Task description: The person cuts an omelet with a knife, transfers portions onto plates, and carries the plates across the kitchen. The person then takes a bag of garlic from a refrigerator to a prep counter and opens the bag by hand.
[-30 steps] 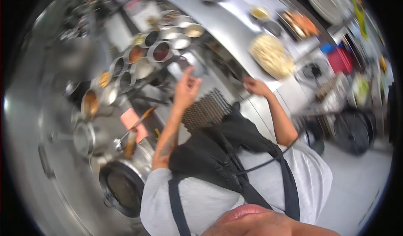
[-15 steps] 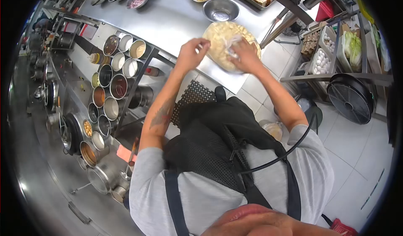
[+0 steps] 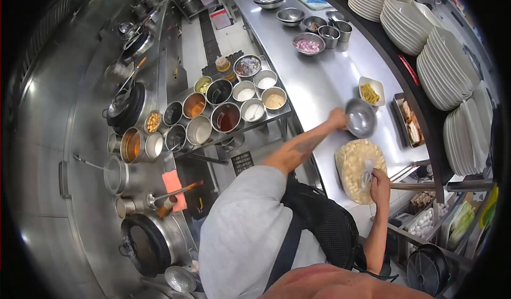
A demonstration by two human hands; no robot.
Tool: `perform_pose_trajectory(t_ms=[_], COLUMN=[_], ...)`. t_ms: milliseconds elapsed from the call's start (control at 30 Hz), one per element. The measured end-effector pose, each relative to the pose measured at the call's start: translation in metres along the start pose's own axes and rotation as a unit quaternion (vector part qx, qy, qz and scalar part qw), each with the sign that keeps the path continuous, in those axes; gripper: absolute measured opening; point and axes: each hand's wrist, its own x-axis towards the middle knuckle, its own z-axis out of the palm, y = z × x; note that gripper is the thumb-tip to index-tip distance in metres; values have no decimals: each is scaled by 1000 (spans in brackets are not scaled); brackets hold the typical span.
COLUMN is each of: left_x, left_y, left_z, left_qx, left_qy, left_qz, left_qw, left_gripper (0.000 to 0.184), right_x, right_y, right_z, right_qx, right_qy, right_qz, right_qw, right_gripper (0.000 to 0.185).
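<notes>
Nearest: right hand (image 3: 380,185), fingers pinching the bunched neck of a clear plastic bag (image 3: 348,163) of pale pieces. Bag sits at the near end of the steel bench (image 3: 314,94). Looks fairly heavy, soft, sagging; film probably slick, contents maybe crushable. Best hold: gathered neck, other palm under the base. Bag slightly longer than wide, long axis roughly along the bench, near end to far; neck on its right side, toward the right hand. Just beyond: left hand (image 3: 338,119) at the rim of an empty metal bowl (image 3: 364,119); can't tell if fingers grip. Bowl round, no long axis, likely light, stiff, smooth; take by rim. Past it, white dish (image 3: 381,100) of yellow food.
</notes>
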Motion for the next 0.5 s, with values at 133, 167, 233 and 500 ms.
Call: perform_pose_trajectory(t_ms=[133,167,233,500], left_x=[-6,-13,-40,-160], left_y=[-28,-21,-4,105], left_z=[-45,-52,-43,32], left_qx=[12,51,120,145], left_qy=[1,-37,134,-164], left_qz=[-20,-52,61,407], left_qw=[1000,997,982,886], left_gripper=[37,42,40,45], right_x=[19,22,20,16], right_y=[-6,-15,-33,-40], right_z=[-10,-9,-9,-21], right_qx=[-62,-44,-23,-195], right_qy=[-2,-21,-39,73], right_qz=[-26,53,131,47], right_qw=[998,997,990,977], right_gripper=[25,26,28,48])
